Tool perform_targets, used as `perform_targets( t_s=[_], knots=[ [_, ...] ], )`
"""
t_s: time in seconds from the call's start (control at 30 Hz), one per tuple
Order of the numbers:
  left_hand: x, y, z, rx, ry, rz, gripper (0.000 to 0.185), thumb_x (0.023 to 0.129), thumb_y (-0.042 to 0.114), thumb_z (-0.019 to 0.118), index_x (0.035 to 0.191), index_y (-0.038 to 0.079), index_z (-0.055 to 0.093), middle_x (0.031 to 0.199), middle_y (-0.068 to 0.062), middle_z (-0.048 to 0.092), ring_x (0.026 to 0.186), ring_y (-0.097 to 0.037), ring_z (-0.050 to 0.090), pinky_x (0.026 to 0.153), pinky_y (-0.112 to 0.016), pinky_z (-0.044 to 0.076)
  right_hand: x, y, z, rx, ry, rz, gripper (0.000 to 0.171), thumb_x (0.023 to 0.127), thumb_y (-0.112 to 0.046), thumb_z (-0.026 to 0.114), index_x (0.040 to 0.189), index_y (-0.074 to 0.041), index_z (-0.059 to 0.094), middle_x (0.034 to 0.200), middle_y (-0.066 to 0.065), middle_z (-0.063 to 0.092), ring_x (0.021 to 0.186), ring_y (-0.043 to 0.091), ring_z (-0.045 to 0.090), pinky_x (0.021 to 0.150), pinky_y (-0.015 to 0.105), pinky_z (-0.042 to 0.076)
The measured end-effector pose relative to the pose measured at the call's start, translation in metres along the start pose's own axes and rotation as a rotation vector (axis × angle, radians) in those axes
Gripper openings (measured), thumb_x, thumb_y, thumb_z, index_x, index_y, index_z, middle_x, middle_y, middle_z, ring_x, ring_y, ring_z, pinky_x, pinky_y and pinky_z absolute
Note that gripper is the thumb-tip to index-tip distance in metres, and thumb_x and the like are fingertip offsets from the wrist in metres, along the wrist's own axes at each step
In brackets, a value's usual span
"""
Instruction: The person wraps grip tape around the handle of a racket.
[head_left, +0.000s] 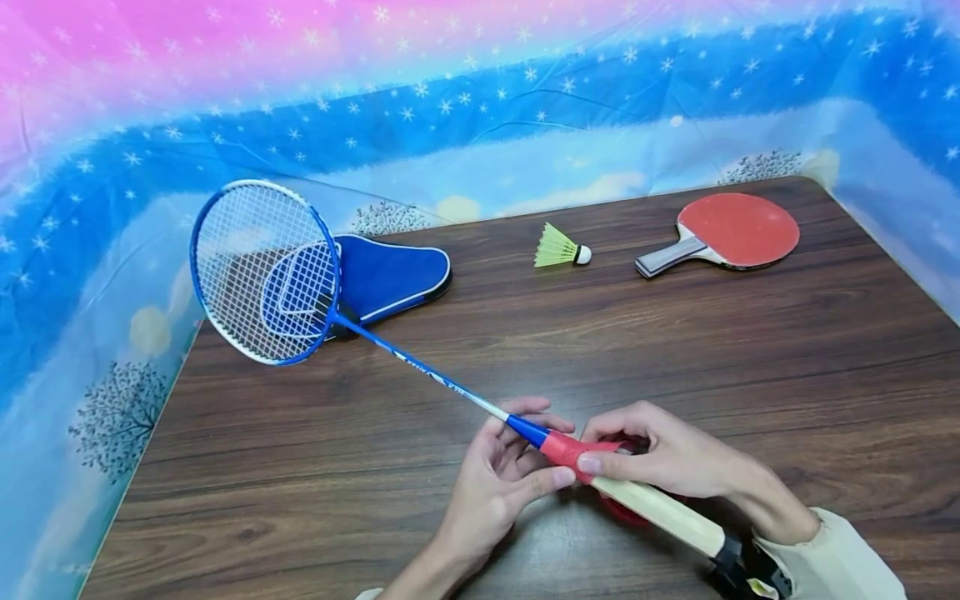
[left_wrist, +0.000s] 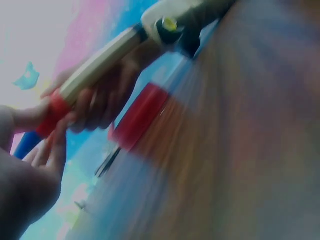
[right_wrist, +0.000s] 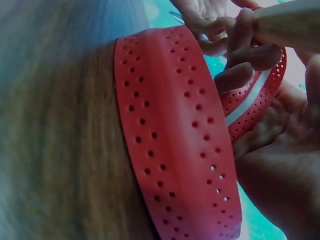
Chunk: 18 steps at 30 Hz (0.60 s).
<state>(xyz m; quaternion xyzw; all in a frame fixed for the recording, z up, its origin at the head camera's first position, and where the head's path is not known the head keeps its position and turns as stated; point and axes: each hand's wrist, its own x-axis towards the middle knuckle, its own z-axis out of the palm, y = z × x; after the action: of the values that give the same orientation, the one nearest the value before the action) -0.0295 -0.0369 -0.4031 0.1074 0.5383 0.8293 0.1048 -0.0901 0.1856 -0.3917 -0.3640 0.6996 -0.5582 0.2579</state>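
A blue and white badminton racket slants across the head view, strung head at upper left and pale bare handle at lower right. Red perforated grip tape is wrapped round the upper handle below the blue cone. A loose length loops down under the handle, large in the right wrist view. My left hand holds the racket at the wrapped part, thumb on the near side and fingers behind. My right hand pinches the tape against the handle, its thumb on the wrap and fingers curled beneath.
A blue racket case with white trim lies behind the strung head. Further right on the brown wooden table are a yellow shuttlecock and a red table tennis paddle. A snowflake-patterned cloth hangs behind the table.
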Motion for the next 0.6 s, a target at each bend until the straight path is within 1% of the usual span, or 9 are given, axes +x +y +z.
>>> perform_targets(
  t_s=[0.07, 0.13, 0.2, 0.3, 0.33, 0.4, 0.47, 0.53, 0.6],
  knots=[
    [-0.002, -0.003, 0.005, -0.005, 0.040, 0.017, 0.056, 0.084, -0.004, 0.074, 0.134, -0.002, 0.049, 0.122, -0.022, 0.059, 0.105, -0.028, 0.063, 0.094, -0.033, 0.051, 0.000, 0.000, 0.001, 0.026, 0.018, -0.007, 0.016, 0.099, -0.007, 0.058, 0.097, -0.019, 0.069, 0.079, 0.000, 0.062, 0.068, 0.013, 0.056, 0.054, 0.028, 0.046],
    [-0.005, -0.006, 0.009, 0.017, 0.062, 0.056, 0.047, 0.086, -0.004, 0.071, 0.130, -0.003, 0.054, 0.120, -0.022, 0.059, 0.099, -0.025, 0.065, 0.089, -0.031, 0.053, 0.001, 0.001, 0.002, 0.069, 0.030, -0.018, 0.016, 0.099, -0.005, 0.056, 0.098, -0.016, 0.067, 0.079, 0.002, 0.062, 0.067, 0.014, 0.056, 0.053, 0.028, 0.046],
    [-0.006, -0.009, 0.012, 0.047, 0.064, 0.116, 0.042, 0.089, -0.004, 0.068, 0.129, -0.004, 0.056, 0.118, -0.022, 0.059, 0.093, -0.023, 0.065, 0.084, -0.030, 0.054, 0.002, 0.003, 0.004, 0.100, 0.037, -0.036, 0.016, 0.099, -0.003, 0.055, 0.098, -0.014, 0.066, 0.079, 0.004, 0.061, 0.067, 0.014, 0.056, 0.052, 0.029, 0.046],
    [-0.006, -0.013, 0.013, 0.080, 0.052, 0.199, 0.039, 0.091, -0.005, 0.066, 0.128, -0.004, 0.056, 0.119, -0.024, 0.059, 0.092, -0.021, 0.064, 0.080, -0.028, 0.055, 0.003, 0.006, 0.007, 0.117, 0.031, -0.057, 0.016, 0.099, -0.001, 0.055, 0.101, -0.013, 0.066, 0.082, 0.004, 0.062, 0.071, 0.015, 0.057, 0.056, 0.030, 0.048],
    [-0.006, -0.014, 0.013, 0.082, 0.048, 0.213, 0.038, 0.091, -0.004, 0.065, 0.128, -0.004, 0.055, 0.119, -0.024, 0.059, 0.092, -0.021, 0.064, 0.079, -0.028, 0.055, 0.003, 0.007, 0.008, 0.111, 0.028, -0.062, 0.016, 0.098, -0.001, 0.056, 0.101, -0.014, 0.066, 0.083, 0.004, 0.062, 0.073, 0.015, 0.057, 0.057, 0.030, 0.048],
    [-0.007, -0.015, 0.013, 0.080, 0.047, 0.219, 0.035, 0.092, -0.003, 0.065, 0.126, -0.004, 0.054, 0.119, -0.024, 0.057, 0.094, -0.021, 0.064, 0.079, -0.027, 0.055, 0.004, 0.008, 0.010, 0.077, 0.019, -0.073, 0.016, 0.098, -0.002, 0.057, 0.101, -0.016, 0.066, 0.085, 0.002, 0.063, 0.077, 0.014, 0.057, 0.060, 0.030, 0.048],
    [-0.007, -0.017, 0.013, 0.086, 0.046, 0.221, 0.032, 0.093, -0.002, 0.063, 0.123, -0.008, 0.053, 0.118, -0.027, 0.055, 0.094, -0.023, 0.064, 0.081, -0.028, 0.055, 0.004, 0.008, 0.010, 0.044, 0.012, -0.079, 0.016, 0.098, -0.004, 0.058, 0.100, -0.017, 0.067, 0.087, 0.001, 0.064, 0.079, 0.014, 0.058, 0.061, 0.030, 0.049],
    [-0.007, -0.017, 0.012, 0.093, 0.063, 0.198, 0.031, 0.094, -0.001, 0.063, 0.121, -0.010, 0.052, 0.116, -0.029, 0.054, 0.096, -0.023, 0.064, 0.084, -0.029, 0.054, 0.005, 0.006, 0.010, -0.003, 0.024, -0.071, 0.014, 0.098, -0.008, 0.061, 0.099, -0.020, 0.068, 0.085, -0.001, 0.065, 0.077, 0.014, 0.058, 0.060, 0.028, 0.048],
    [-0.007, -0.017, 0.011, 0.109, 0.084, 0.171, 0.030, 0.094, -0.001, 0.063, 0.120, -0.012, 0.052, 0.116, -0.031, 0.053, 0.099, -0.023, 0.062, 0.087, -0.029, 0.053, 0.006, 0.004, 0.008, -0.076, 0.056, -0.058, 0.010, 0.096, -0.014, 0.065, 0.098, -0.023, 0.069, 0.085, -0.005, 0.065, 0.075, 0.012, 0.058, 0.059, 0.027, 0.048]
  ],
)
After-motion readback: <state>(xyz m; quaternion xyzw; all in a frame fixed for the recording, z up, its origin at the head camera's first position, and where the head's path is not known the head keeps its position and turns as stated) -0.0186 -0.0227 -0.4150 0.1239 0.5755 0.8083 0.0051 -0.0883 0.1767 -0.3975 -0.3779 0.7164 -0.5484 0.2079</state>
